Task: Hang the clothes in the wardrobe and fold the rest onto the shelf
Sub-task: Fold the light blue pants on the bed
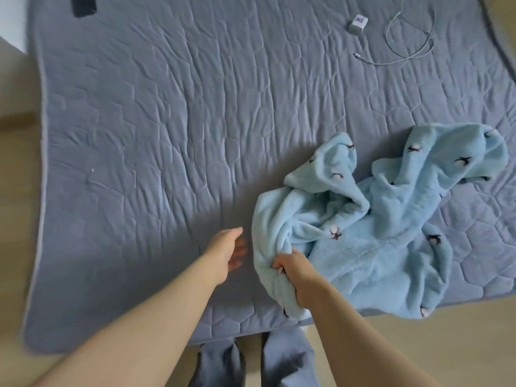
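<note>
A fluffy light-blue garment (pixel 385 224) with small dark and white motifs lies crumpled on the grey quilted bed (pixel 167 121), at its near right part. My right hand (pixel 293 272) grips a bunch of the garment's fabric at its near left edge. Just left of the garment, my left hand (pixel 226 252) hovers over the bed with fingers straight and spread, holding nothing. No wardrobe, hanger or shelf is in view.
A small white charger block (pixel 358 22) and a loose white cable (pixel 405 40) lie on the bed at the far right. A dark object (pixel 83 8) sits at the far left corner. The bed's near edge meets light flooring (pixel 418 350), where my grey trouser legs (pixel 282 358) show.
</note>
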A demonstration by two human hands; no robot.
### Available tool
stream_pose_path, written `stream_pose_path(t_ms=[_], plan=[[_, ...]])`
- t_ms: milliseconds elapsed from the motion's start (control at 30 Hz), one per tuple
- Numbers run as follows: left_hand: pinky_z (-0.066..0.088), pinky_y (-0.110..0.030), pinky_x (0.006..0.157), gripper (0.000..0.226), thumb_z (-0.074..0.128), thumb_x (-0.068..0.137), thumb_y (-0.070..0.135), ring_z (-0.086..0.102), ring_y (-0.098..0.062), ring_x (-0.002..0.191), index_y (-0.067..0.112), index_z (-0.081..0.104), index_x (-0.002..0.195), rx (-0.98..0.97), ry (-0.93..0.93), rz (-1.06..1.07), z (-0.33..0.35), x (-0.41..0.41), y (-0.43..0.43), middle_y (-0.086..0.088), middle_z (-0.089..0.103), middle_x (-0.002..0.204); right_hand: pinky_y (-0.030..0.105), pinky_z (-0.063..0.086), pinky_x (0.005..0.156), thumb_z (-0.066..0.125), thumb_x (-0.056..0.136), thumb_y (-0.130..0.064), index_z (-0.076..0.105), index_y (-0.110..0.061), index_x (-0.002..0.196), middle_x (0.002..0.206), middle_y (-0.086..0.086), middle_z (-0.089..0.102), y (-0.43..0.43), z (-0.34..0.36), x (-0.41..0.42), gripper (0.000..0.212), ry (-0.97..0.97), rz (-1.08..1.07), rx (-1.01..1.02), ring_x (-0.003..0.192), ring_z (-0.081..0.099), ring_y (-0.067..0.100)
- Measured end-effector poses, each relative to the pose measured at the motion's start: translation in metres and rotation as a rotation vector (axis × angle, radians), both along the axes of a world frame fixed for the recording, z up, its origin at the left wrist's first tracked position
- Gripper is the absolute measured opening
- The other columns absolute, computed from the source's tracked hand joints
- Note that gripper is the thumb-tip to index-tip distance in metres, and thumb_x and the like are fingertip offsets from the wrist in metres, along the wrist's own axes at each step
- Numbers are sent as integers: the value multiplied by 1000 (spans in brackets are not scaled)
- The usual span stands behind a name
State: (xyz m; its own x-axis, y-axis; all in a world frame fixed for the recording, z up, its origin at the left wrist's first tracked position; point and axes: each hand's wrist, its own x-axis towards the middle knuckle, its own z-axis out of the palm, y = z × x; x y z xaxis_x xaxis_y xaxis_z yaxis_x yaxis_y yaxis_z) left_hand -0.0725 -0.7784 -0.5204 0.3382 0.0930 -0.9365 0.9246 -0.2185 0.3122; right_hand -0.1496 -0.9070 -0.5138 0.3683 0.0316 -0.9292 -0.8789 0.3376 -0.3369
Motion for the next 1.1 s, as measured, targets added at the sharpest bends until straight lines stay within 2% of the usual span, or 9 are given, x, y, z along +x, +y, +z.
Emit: stream_pose_path(t_ms=[167,367,533,667,733,800,900,967,1100], plan=[[47,-37,84,20,50,93,33,59,-23,82,17,59,89,-46,7,163,9,9,68,-5,63,84,22,49,53,45,85,-3,61,-23,94,71,2,67,79,14,19,27,42,7,91,65,62,14],[44,-30,60,23,48,94,26,56,-20,64,13,60,79,3,-9,229,26,17,148,-5,61,73,24,50,56,49,86,-3,61,-19,98,75,5,67,166,23,29,23,80,7,204,69,63,17],[47,-26,58,15,46,95,21,57,-17,66,19,56,83,-17,-22,249,26,14,172,0,63,78,20,46,55,46,93,-12,61,-17,101,73,0,59,178,11,31,17,50,-52,108,63,57,9],[38,-24,67,2,54,89,20,46,-16,74,21,57,89,24,-108,-16,9,4,146,-3,52,92,28,42,69,50,94,-19,57,-19,119,103,2,58,144,-7,18,26,102,-42,-200,93,55,18],[41,-22,63,28,61,85,20,50,-12,81,27,58,112,55,-149,-134,-9,-3,131,1,47,113,28,38,66,52,92,-16,52,-14,126,106,7,56,119,-19,10,35,163,-47,-414,82,52,19],[46,-25,75,52,67,79,21,52,-19,99,30,50,128,192,-202,-341,-26,-12,118,-2,35,133,31,39,70,55,89,-15,42,-12,134,114,14,55,96,-32,1,47,250,-82,-551,84,51,23],[37,-24,79,89,72,74,24,41,-24,120,40,19,144,279,-145,-603,-52,-25,101,-7,2,150,42,46,88,66,83,-19,32,-15,136,126,13,47,71,-50,-7,63,343,-261,-511,97,48,28],[37,-26,78,100,70,76,16,33,-29,131,40,2,146,341,-40,-732,-65,-29,94,-10,-8,153,41,53,80,71,81,-21,33,-23,125,114,11,47,64,-58,-1,58,371,-386,-356,88,50,25],[38,-31,78,66,57,82,10,47,-32,115,29,26,137,471,-61,-797,-71,-32,87,-11,37,136,19,35,38,58,84,-1,41,-15,92,66,6,45,58,-68,9,24,379,-531,-220,48,41,14]])
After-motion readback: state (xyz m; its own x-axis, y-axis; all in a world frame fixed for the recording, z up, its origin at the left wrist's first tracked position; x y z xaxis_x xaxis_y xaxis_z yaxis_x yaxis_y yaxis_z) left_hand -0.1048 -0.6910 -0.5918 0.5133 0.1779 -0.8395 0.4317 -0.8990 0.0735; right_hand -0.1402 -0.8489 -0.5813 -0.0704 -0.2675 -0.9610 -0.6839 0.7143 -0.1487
